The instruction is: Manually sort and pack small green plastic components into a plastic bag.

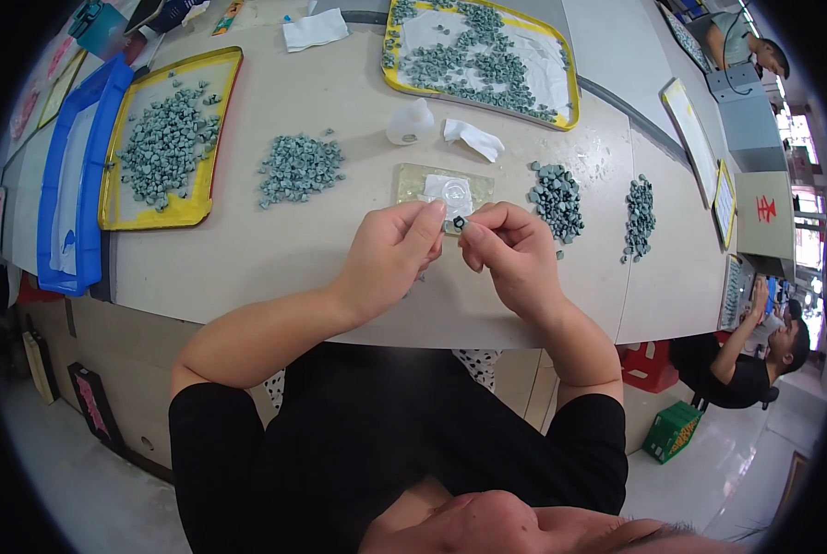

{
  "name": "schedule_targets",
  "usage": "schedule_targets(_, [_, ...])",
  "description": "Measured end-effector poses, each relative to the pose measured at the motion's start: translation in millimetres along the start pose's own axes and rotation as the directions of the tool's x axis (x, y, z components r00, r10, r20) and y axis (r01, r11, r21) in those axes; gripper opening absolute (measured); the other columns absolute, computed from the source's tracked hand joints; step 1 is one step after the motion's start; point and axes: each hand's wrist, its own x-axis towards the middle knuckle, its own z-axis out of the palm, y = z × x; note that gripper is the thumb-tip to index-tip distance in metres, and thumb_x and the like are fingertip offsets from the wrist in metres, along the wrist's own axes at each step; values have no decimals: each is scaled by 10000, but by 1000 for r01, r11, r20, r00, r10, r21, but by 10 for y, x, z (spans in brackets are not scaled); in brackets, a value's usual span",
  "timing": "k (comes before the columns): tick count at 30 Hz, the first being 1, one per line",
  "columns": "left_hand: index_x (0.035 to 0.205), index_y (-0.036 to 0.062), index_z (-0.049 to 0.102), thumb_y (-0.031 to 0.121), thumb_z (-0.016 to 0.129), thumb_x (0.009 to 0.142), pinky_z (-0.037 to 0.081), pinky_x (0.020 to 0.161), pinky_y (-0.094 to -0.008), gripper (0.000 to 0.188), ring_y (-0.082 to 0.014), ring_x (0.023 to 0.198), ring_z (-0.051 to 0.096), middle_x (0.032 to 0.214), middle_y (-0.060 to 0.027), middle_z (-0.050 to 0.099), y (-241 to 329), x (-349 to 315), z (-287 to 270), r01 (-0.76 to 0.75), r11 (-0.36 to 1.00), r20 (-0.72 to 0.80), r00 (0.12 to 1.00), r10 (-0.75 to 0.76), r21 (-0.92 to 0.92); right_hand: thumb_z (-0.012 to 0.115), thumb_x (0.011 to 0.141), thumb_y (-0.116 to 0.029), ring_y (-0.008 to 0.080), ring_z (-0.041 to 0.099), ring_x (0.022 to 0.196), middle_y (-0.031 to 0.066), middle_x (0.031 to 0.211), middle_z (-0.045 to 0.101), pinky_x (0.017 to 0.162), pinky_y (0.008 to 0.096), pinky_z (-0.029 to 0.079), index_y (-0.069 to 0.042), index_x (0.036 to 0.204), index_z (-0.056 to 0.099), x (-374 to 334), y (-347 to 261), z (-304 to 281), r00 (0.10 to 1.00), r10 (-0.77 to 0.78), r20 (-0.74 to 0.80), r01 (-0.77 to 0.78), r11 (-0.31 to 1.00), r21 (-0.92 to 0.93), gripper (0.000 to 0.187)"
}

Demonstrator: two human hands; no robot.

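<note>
Both my hands meet over the near middle of the table, pinching a small dark grey-green piece [459, 223] between the fingertips. My left hand [392, 242] is closed, its thumb and forefinger against the left side of the piece. My right hand [513, 251] grips it from the right with bent fingers. Just beyond them lies a pale yellowish block [413, 184] with a white square and a clear round dish [454, 190] on it. Loose grey-green pieces form a pile [300, 169] on the left and two piles on the right, the nearer one [557, 202] darker.
A yellow-rimmed tray [205, 205] of pieces and a blue bin [75, 198] stand left. Another yellow-rimmed tray [571, 102] is at the back. A white bottle [410, 123] and folded tissue [474, 139] stand between. Other people work at the far right, near a green crate [674, 431].
</note>
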Motion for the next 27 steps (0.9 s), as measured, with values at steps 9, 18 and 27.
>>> schedule_targets(9, [660, 65, 458, 332, 444, 964, 315, 441, -218, 405, -44, 485, 345, 576, 26, 417, -4, 28, 11, 94, 992, -10, 995, -96, -85, 681, 708, 84, 137, 561, 614, 94, 780, 606, 549, 231, 447, 5, 801, 609, 51, 97, 22, 759, -637, 132, 558, 534, -635, 142])
schedule_targets(18, [674, 46, 480, 312, 442, 969, 320, 455, -226, 398, -41, 512, 367, 582, 23, 437, -90, 76, 6, 10, 1000, -23, 1000, -10, 3, 709, 640, 116, 199, 595, 628, 118, 782, 606, 546, 267, 492, 35, 837, 631, 133, 189, -1, 495, -790, 360, 692, 108, -714, 227])
schedule_targets(27, [762, -7, 529, 203, 463, 965, 366, 504, -266, 299, -95, 549, 415, 581, -52, 470, -179, 4, 83, -296, 916, -125, 933, 338, 270, 700, 634, 123, 230, 591, 625, 160, 836, 589, 516, 291, 478, 96, 850, 613, 216, 296, -15, 350, -811, 468, 802, 1, -598, 234])
